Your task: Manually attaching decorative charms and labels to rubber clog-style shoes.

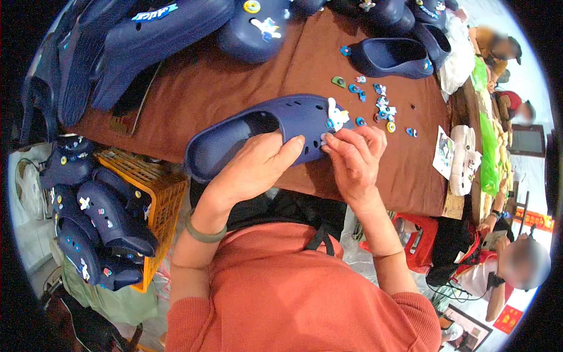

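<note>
A navy blue clog [296, 114] with holes in its upper lies sideways before me, its toe to the right and its heel to the left. My left hand [255, 161] is closed on it, fingers inside the foot opening and thumb over the upper. A white cartoon charm [336, 115] sits on the toe. My right hand [356, 155] pinches a small pale piece, probably a charm, against the upper beside a hole; the fingertips mostly hide it. Just past the toe, several loose small charms [384, 105] in blue, white, green and yellow are scattered on the brown cloth [328, 47].
Another navy clog [393, 56] lies at the far right, with more decorated clogs [252, 35] along the back. At left, an orange crate [161, 205] stands by piled clogs [105, 205]. A white clog [463, 158] and picture sheet [444, 152] rest at the right edge. People sit beyond.
</note>
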A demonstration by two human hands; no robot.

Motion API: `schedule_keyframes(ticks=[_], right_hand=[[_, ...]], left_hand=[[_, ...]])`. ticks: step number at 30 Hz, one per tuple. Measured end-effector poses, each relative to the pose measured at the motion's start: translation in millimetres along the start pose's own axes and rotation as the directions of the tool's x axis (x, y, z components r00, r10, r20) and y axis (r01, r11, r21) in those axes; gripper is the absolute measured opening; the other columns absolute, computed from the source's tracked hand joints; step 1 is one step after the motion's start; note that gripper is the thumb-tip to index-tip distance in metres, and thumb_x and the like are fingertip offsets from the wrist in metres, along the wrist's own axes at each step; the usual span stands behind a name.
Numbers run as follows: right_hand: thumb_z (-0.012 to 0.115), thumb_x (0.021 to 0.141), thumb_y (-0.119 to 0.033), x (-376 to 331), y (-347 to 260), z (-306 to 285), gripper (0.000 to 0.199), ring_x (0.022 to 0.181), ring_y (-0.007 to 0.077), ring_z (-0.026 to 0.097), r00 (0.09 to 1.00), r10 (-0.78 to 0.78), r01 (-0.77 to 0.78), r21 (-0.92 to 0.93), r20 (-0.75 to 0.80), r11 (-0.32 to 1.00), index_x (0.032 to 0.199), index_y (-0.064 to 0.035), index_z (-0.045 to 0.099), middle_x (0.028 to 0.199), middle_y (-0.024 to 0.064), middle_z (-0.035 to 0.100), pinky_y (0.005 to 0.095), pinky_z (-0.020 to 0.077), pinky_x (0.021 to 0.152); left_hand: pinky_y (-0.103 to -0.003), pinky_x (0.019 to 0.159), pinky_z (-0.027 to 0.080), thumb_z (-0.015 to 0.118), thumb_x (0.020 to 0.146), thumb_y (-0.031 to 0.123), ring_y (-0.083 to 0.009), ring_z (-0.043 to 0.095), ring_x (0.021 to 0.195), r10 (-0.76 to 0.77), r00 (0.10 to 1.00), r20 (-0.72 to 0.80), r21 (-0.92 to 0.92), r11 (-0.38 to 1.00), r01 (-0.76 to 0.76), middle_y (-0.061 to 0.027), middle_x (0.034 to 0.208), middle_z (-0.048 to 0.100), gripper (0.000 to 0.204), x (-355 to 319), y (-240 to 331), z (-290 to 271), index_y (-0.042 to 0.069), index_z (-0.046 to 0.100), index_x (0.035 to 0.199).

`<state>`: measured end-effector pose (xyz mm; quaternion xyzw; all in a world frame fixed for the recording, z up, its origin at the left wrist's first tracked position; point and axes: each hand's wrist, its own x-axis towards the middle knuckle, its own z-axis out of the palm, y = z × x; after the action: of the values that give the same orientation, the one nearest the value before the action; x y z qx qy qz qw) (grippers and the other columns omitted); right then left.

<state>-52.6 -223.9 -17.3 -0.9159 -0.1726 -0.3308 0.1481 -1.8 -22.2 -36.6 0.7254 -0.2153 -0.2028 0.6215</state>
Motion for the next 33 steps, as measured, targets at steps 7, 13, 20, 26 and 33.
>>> schedule_keyframes(ticks=[7, 13, 20, 26, 33], right_hand=[[0.077, 0.068, -0.016, -4.9, -1.2, 5.7, 0.026, 0.09, 0.0205, 0.053, 0.998, 0.061, -0.059, 0.063, -0.027, 0.996, 0.091, -0.0148, 0.067, 0.092, -0.0023, 0.062, 0.0425, 0.0344, 0.088], [0.078, 0.069, -0.021, 19.5, 23.1, -17.9, 0.019, 0.101, 0.0251, 0.049, 0.945, 0.133, -0.222, 0.286, 0.3, 0.932, 0.085, -0.0164, 0.07, 0.101, 0.0038, 0.058, 0.0417, 0.0349, 0.088], [0.085, 0.059, -0.029, 45.6, 61.9, 3.6, 0.072, 0.124, 0.0385, 0.035, 0.814, -0.016, -0.304, 0.449, 0.581, 0.841, 0.121, -0.0118, 0.052, 0.128, 0.0211, 0.04, 0.0448, 0.0334, 0.102], [0.087, 0.057, -0.024, 82.5, 63.0, 15.0, 0.089, 0.102, 0.0303, 0.055, 0.362, -0.047, -0.655, 0.29, 0.931, 0.698, 0.132, -0.0075, 0.041, 0.109, 0.0156, 0.057, 0.0366, 0.0437, 0.087], [0.088, 0.052, -0.016, 89.8, 57.3, 17.2, 0.092, 0.086, 0.0245, 0.062, 0.307, -0.016, -0.69, 0.234, 0.952, 0.685, 0.132, -0.0087, 0.044, 0.089, 0.0106, 0.063, 0.0332, 0.0467, 0.073]], left_hand=[[-0.042, 0.063, 0.043, 0.051, 0.096, 0.022, -0.0333, 0.058, 0.069, 0.044, 0.999, -0.016, 0.095, 0.995, -0.043, -0.0233, 0.076, 0.057, 0.029, -8.5, 18.6, -8.7, -0.004, 0.059, 0.085], [-0.041, 0.06, 0.039, 0.054, 0.093, 0.018, -0.0304, 0.051, 0.066, 0.065, 0.998, -0.024, 0.158, 0.986, -0.061, -0.0183, 0.07, 0.05, 0.025, -8.6, 14.6, -5.8, -0.005, 0.059, 0.086], [-0.042, 0.073, 0.04, 0.047, 0.095, 0.022, -0.0369, 0.052, 0.085, -0.152, 0.983, -0.099, 0.432, 0.884, 0.18, -0.0223, 0.089, 0.056, 0.031, -11.8, 23.0, -4.8, -0.004, 0.062, 0.103], [-0.034, 0.064, 0.039, 0.048, 0.096, 0.026, -0.0169, 0.048, 0.069, -0.206, 0.963, -0.174, 0.172, 0.956, 0.236, -0.0073, 0.072, 0.051, 0.037, -4.7, 23.9, -2.8, -0.007, 0.055, 0.08], [-0.032, 0.071, 0.039, 0.055, 0.092, 0.035, -0.0181, 0.044, 0.075, -0.25, 0.967, -0.056, 0.082, 0.964, 0.254, -0.0075, 0.079, 0.049, 0.041, -2.2, 24.3, -8.7, -0.006, 0.056, 0.086]])
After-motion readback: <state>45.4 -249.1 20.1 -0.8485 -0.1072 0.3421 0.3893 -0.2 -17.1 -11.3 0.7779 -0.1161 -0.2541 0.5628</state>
